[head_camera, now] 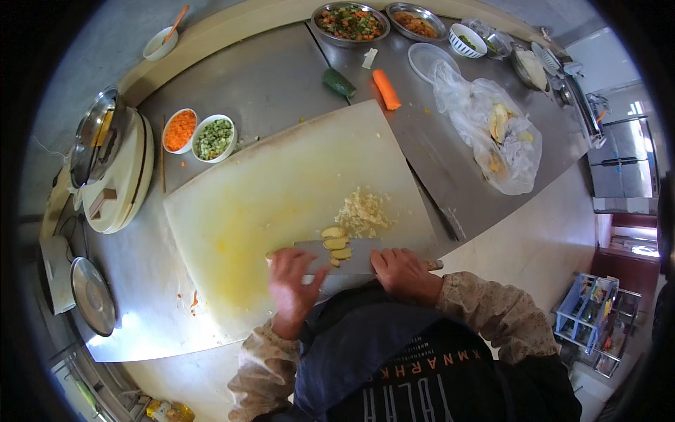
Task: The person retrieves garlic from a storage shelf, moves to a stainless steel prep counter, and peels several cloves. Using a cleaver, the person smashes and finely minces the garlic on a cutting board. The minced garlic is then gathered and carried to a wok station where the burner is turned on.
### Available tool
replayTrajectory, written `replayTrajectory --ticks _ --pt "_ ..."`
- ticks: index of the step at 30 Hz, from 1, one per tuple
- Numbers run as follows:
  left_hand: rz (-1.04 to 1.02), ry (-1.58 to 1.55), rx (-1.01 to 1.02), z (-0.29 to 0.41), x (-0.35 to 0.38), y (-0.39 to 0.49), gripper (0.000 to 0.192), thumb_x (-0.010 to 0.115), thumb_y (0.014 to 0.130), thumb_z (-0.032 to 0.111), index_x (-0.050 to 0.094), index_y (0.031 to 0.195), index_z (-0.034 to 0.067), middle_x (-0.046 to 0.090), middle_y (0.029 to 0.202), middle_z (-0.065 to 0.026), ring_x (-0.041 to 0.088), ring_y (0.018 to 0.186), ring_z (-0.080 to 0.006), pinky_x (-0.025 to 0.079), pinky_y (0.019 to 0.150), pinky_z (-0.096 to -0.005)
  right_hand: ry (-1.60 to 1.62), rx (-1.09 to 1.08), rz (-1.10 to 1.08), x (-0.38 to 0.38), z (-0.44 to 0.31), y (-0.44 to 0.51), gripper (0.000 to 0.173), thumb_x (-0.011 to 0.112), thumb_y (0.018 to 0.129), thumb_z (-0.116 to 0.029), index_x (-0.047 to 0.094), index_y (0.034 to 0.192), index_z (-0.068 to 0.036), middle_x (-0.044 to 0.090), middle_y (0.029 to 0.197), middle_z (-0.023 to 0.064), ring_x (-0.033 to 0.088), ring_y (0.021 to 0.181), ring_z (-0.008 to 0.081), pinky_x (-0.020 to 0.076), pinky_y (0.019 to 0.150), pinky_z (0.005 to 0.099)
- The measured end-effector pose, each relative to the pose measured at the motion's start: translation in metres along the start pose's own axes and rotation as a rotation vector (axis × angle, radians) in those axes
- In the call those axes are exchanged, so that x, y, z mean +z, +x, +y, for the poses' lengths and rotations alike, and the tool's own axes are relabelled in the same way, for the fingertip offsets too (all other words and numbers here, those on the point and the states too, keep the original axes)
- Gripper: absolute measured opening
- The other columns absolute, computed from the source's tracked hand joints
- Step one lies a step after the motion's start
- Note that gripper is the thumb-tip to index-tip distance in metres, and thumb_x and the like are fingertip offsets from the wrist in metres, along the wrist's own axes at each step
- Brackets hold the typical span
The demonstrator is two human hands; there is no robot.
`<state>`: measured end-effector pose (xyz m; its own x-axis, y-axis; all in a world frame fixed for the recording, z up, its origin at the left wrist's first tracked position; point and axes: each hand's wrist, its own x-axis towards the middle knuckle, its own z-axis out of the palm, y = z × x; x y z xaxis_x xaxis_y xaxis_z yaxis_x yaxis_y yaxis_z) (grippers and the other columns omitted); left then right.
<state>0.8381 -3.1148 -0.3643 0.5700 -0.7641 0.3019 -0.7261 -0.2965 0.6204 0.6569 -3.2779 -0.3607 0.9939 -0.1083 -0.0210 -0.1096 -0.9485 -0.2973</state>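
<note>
My right hand [405, 271] grips the handle of a kitchen cleaver [364, 258], its wide blade lying nearly flat at the near edge of a white cutting board [285, 184]. Several thin ginger slices [340, 253] lie in a row on and just beyond the blade. At the blade's left end is my left hand [294, 279], slightly blurred, its thumb and fingers apart. A pale piece [269, 256] peeks out by its fingertips, mostly hidden. Beyond the cleaver sits a heap of finely chopped garlic [364, 211].
Bowls of diced carrot [180, 130] and diced green vegetable [214, 137] stand left of the board. Past it lie a cucumber piece [338, 82], a carrot [386, 89] and a plastic bag [511, 153] of scraps. A second knife [437, 205] rests along the board's right side.
</note>
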Motion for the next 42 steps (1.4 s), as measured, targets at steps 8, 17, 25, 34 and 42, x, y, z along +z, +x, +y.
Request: replayTrajectory --ticks 8,17,25,34,42 --pt "-0.175 -0.011 0.125 -0.017 0.060 0.013 0.022 0.077 0.066 0.016 0.061 0.079 0.007 0.056 0.080 -0.0076 0.053 0.081 -0.0297 0.046 0.069 -0.0400 -0.143 -0.085 0.077 -0.002 0.008 -0.028 0.031 0.056 0.077 -0.009 0.054 0.104 0.004 0.056 0.073 0.0115 0.058 0.064 0.0261 0.0476 0.055 0.0362" --pt "-0.080 0.122 0.130 -0.011 0.071 0.014 0.049 0.078 0.069 0.022 0.059 0.111 0.006 0.056 0.106 -0.0116 0.053 0.097 -0.0339 0.047 0.082 -0.0421 0.223 0.318 -0.095 -0.031 0.038 -0.099 0.011 0.060 0.082 -0.011 0.060 0.090 -0.004 0.056 0.068 0.0152 0.060 0.063 0.0295 0.0454 0.053 0.0390" --pt "-0.069 0.099 0.067 -0.015 0.109 -0.015 0.040 0.069 0.071 0.008 0.060 0.110 0.005 0.057 0.103 -0.0123 0.055 0.093 -0.0322 0.048 0.079 -0.0425 1.069 0.868 0.194 0.003 0.084 -0.098 0.027 0.053 0.094 -0.020 0.050 0.075 -0.001 0.050 0.056 0.0039 0.046 0.046 0.0096 0.0380 0.042 0.0304" --pt "-0.042 0.166 0.042 -0.020 0.118 -0.013 0.034 0.067 0.076 0.009 0.059 0.109 0.001 0.058 0.104 -0.0139 0.058 0.093 -0.0328 0.050 0.077 -0.0424 1.345 0.916 0.139 0.037 0.099 -0.101 0.028 0.048 0.097 -0.023 0.046 0.076 -0.004 0.047 0.055 0.0025 0.043 0.042 0.0091 0.0357 0.039 0.0261" --pt "-0.076 0.153 -0.163 0.006 0.127 0.014 0.098 0.077 0.070 0.037 0.024 0.143 -0.002 0.023 0.149 -0.0242 0.020 0.138 -0.0440 0.020 0.112 -0.0518 1.362 0.909 0.089 0.033 0.095 -0.078 0.028 0.046 0.098 -0.024 0.047 0.080 -0.003 0.046 0.055 0.0019 0.043 0.042 0.0089 0.0354 0.040 0.0263"
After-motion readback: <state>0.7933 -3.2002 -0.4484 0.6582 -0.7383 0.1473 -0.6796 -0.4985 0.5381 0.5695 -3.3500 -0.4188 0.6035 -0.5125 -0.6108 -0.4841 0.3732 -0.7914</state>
